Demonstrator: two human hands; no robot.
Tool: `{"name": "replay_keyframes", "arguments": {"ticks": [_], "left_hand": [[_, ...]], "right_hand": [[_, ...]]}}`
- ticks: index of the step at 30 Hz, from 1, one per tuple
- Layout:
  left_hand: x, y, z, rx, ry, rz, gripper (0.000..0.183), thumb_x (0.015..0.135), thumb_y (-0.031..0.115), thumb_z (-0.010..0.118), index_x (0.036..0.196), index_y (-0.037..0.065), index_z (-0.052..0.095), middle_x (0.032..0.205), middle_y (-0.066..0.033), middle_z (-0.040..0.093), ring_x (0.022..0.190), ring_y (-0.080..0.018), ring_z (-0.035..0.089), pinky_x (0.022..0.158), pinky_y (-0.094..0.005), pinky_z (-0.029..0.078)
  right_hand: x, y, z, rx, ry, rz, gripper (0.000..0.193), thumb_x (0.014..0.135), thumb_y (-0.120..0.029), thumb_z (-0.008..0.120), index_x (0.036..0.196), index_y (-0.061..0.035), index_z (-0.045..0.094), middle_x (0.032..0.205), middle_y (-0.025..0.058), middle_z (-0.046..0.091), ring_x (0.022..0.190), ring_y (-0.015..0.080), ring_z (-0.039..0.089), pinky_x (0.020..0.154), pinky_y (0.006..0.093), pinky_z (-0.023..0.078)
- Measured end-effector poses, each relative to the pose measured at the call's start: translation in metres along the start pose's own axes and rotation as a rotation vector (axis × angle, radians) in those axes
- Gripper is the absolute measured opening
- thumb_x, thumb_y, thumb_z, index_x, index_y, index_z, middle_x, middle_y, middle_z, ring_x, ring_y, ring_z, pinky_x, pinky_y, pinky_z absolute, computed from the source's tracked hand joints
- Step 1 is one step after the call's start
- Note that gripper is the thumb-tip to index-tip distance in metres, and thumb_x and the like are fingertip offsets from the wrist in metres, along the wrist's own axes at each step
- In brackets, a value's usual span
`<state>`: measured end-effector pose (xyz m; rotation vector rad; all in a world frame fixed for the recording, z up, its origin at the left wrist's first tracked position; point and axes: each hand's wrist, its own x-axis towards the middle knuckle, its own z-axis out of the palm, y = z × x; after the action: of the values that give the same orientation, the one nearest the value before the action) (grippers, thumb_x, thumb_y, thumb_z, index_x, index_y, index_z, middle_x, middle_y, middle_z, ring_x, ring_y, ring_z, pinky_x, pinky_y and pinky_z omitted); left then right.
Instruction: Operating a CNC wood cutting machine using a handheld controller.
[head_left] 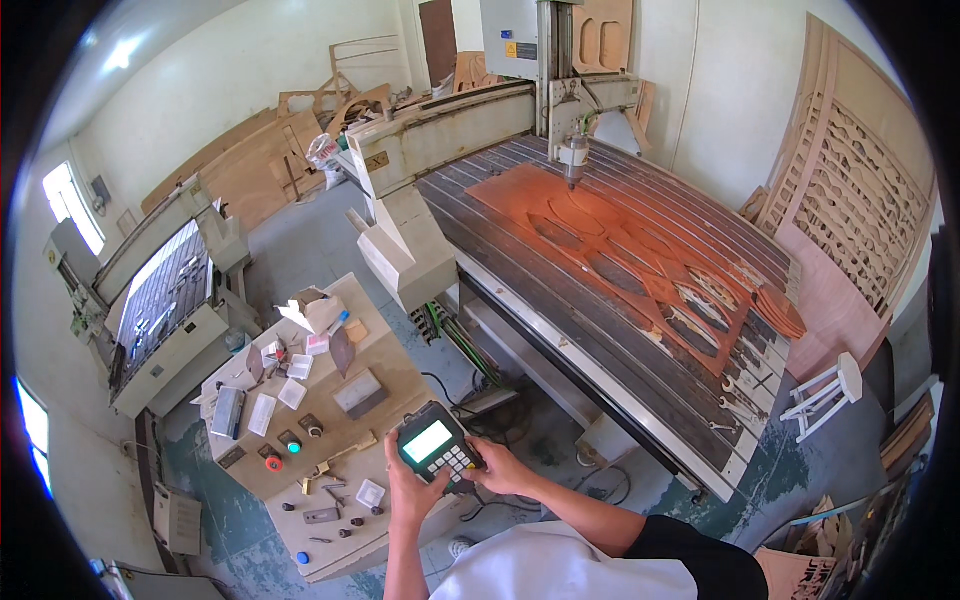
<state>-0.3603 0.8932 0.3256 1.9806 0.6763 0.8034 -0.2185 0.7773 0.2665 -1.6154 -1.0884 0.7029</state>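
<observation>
Both my hands grip a dark handheld controller [437, 445] with a lit pale screen and a keypad of small light buttons. My left hand [409, 492] wraps round its left side, the thumb lying over the lower keys. On the other side my right hand [503, 468] holds its right edge, thumb near the keypad. Close to my left hand stands a cabinet top [400, 390] strewn with small parts. Across from my right hand lies a large CNC router bed [560, 330], with a reddish cut-out board [530, 200] beneath the spindle [573, 160].
A red button [273, 464] and a green button [293, 447] sit on the cabinet, among boxes and metal tools. Several wrenches [738, 405] rest at the bed's near right corner. A white stool [826, 395] stands right. Cables [500, 500] trail over the floor. Another machine [160, 330] is left.
</observation>
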Motion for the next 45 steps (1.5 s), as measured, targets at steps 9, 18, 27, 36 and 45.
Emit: {"name": "replay_keyframes", "arguments": {"ticks": [9, 18, 27, 36, 45], "left_hand": [[0.001, -0.002, 0.000, 0.029, -0.023, 0.015, 0.099, 0.065, 0.000, 0.075, 0.143, 0.003, 0.014, 0.114, -0.0213, 0.059, 0.103, -0.0310, 0.061, 0.093, -0.0393, 0.049], [-0.001, -0.001, -0.001, 0.044, -0.024, -0.017, 0.098, 0.065, -0.001, 0.075, 0.143, 0.004, 0.014, 0.114, -0.0210, 0.059, 0.103, -0.0309, 0.062, 0.091, -0.0390, 0.049], [0.000, -0.003, 0.000, 0.044, -0.026, 0.007, 0.098, 0.066, 0.000, 0.074, 0.143, 0.004, 0.013, 0.110, -0.0218, 0.061, 0.099, -0.0313, 0.064, 0.089, -0.0391, 0.051], [0.001, -0.009, 0.000, 0.051, -0.027, 0.017, 0.099, 0.066, 0.000, 0.075, 0.143, 0.004, 0.013, 0.111, -0.0216, 0.061, 0.100, -0.0311, 0.064, 0.089, -0.0390, 0.051], [0.000, -0.011, 0.000, 0.041, -0.028, 0.019, 0.098, 0.066, 0.000, 0.073, 0.143, 0.004, 0.012, 0.113, -0.0213, 0.058, 0.101, -0.0302, 0.062, 0.090, -0.0384, 0.050]], "right_hand": [[0.000, -0.004, -0.001, 0.019, 0.007, -0.017, 0.058, 0.079, -0.008, 0.075, 0.128, 0.0033, 0.048, 0.106, 0.0215, 0.064, 0.091, 0.0312, 0.067, 0.073, 0.0379, 0.055], [0.000, -0.003, -0.001, 0.035, 0.009, -0.006, 0.058, 0.078, -0.008, 0.076, 0.128, 0.0033, 0.049, 0.107, 0.0220, 0.064, 0.093, 0.0324, 0.067, 0.074, 0.0383, 0.055], [0.000, -0.005, -0.001, 0.031, 0.012, -0.012, 0.056, 0.079, -0.009, 0.075, 0.127, 0.0025, 0.049, 0.107, 0.0219, 0.065, 0.095, 0.0339, 0.067, 0.077, 0.0392, 0.055], [0.001, -0.003, -0.002, 0.002, 0.004, -0.012, 0.057, 0.079, -0.010, 0.075, 0.127, 0.0025, 0.048, 0.105, 0.0217, 0.065, 0.092, 0.0325, 0.067, 0.073, 0.0384, 0.056], [0.000, -0.006, -0.002, -0.008, 0.005, -0.018, 0.057, 0.079, -0.010, 0.075, 0.128, 0.0034, 0.048, 0.105, 0.0225, 0.065, 0.090, 0.0328, 0.068, 0.071, 0.0384, 0.056]]}}
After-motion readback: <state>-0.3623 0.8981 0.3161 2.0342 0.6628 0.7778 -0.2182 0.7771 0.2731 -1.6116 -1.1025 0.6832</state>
